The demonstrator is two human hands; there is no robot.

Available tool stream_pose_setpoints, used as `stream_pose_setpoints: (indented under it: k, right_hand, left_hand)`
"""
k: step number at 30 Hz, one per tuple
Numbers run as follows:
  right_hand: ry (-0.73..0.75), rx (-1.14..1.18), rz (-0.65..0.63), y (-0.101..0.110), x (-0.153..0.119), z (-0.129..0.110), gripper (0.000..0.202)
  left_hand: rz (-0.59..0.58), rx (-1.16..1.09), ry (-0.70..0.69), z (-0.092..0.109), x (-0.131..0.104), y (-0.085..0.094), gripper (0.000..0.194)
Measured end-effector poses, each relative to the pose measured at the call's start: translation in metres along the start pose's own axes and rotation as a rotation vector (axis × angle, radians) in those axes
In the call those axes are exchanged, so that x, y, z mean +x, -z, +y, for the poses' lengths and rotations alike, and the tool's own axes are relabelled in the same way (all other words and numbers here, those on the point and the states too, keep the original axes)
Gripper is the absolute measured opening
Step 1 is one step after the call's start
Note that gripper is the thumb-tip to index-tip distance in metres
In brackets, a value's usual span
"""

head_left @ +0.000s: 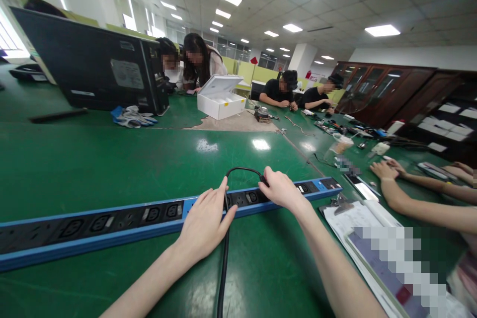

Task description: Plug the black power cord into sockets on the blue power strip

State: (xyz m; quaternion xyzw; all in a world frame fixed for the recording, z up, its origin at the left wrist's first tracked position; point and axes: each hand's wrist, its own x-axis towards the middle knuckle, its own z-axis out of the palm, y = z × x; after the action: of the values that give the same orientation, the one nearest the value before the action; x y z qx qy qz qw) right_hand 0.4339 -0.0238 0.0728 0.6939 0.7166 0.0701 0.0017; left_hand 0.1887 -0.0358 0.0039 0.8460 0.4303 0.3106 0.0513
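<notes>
A long blue power strip [149, 214] with black sockets lies across the green table. My left hand [207, 218] rests on the strip with its thumb and fingers apart, and a black cable [223, 263] passes by it between thumb and forefinger. From there the cable arcs over the strip to my right hand [278, 188]. The fingers of my right hand are closed on the black plug [263, 179] at the cable's end, over the right part of the strip. Whether the plug sits in a socket is hidden by the hand.
A computer case [97, 59] stands at the back left, with gloves [133, 117] before it. An open white box [220, 102] is behind the strip. A clipboard [346, 213] lies at the right, near another person's arms [417, 208].
</notes>
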Motion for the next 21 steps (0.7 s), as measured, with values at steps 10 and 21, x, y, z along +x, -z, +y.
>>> stream_pose_setpoints:
  k: [10,21]
  right_hand:
    - [0.009,-0.003,-0.016,0.001,-0.002,-0.001,0.025]
    - [0.011,0.017,-0.039,-0.001,0.001,0.000,0.026]
  left_hand:
    - [-0.017,-0.013,0.052,-0.004,-0.001,-0.001,0.062]
    - [-0.117,0.021,-0.081,-0.010,-0.006,0.009,0.074]
